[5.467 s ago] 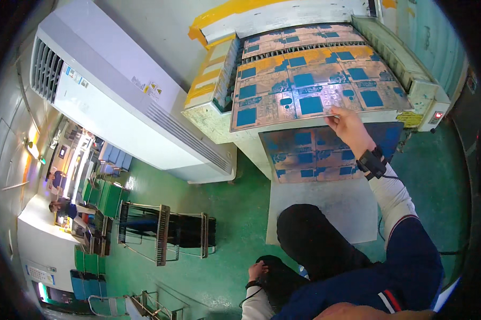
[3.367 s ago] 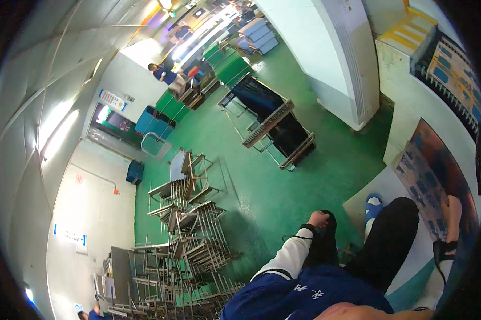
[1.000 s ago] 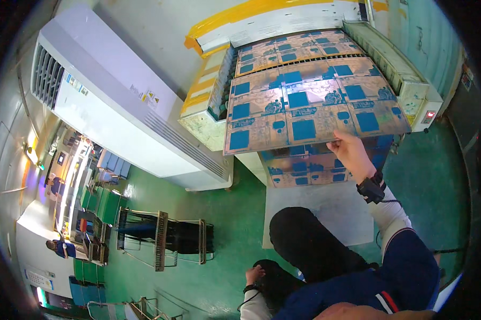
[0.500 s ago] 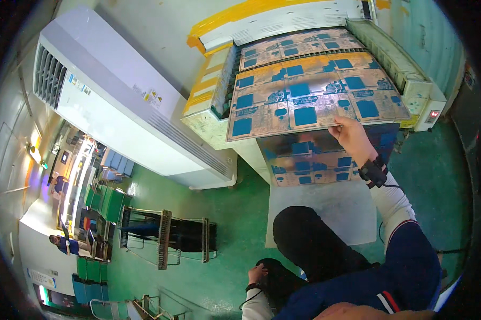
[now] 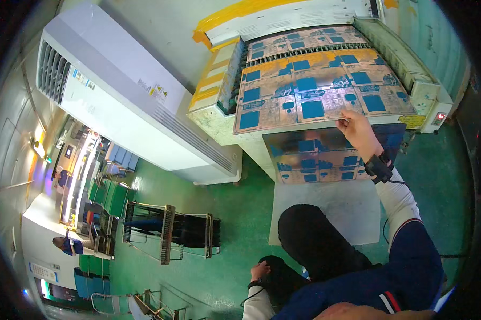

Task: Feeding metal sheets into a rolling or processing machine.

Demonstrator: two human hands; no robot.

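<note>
A large copper-coloured circuit board panel (image 5: 325,92) with blue patches lies on the roller bed of a machine, in front of me. My right hand (image 5: 357,132) is closed at its near edge, thumb below and fingertips on top, pinching the rim. Behind it on the rollers lies another copper panel (image 5: 304,41). Below the machine's front edge, more panels of the same kind (image 5: 325,160) lean upright on a pale sheet (image 5: 331,205). Low down, my left hand (image 5: 259,271) rests on my dark-trousered knee, its fingers lying loosely and partly hidden.
Side housings (image 5: 208,88) flank the rollers; the right one carries a small red display (image 5: 439,118). A tall white air conditioner (image 5: 139,106) stands to the left. Wire racks (image 5: 168,234) stand on the green floor. Another person (image 5: 70,245) is far left, by green bins.
The near panel has slid farther back over the rollers, its front edge overhanging less. My right hand stays at its rim. My left hand remains on the knee. The view has shifted slightly.
</note>
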